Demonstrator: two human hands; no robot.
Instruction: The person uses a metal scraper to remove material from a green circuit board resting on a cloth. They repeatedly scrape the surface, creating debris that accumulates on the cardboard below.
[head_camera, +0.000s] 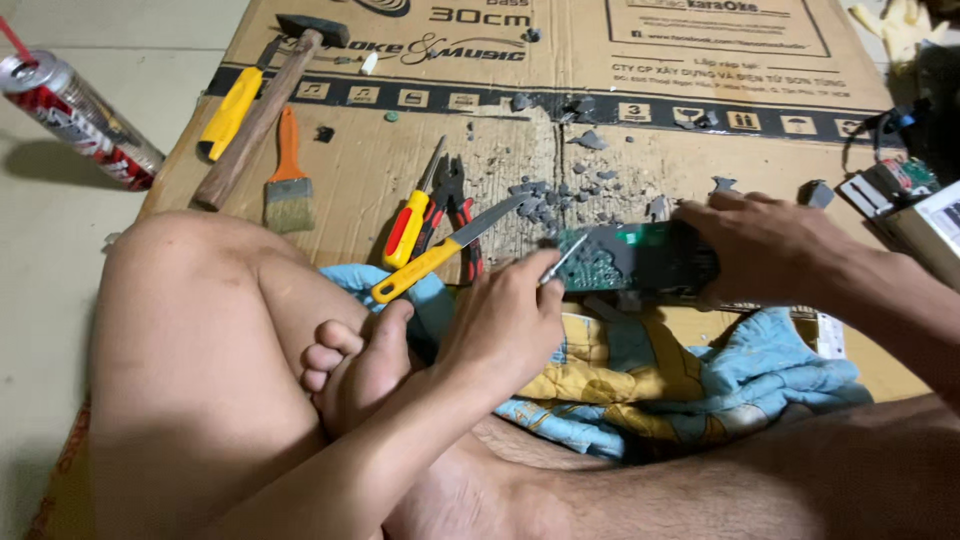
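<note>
Head view: flat brown cardboard sheet (400, 170) covers the floor, rough and scattered with grey crumbs (560, 190) at 12 o'clock. Near centre, the right hand (770, 245) grips the right end of a green circuit board (630, 258), partly caked in dark grey. The left hand (505, 320), at 7 o'clock of the board, pinches a thin metal tool (558, 262) against it. A yellow-handled knife (440, 252) lies at 9 o'clock.

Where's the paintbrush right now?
In the head view the paintbrush lies on the cardboard at upper left, just right of the hammer handle and above the person's raised knee.
</note>
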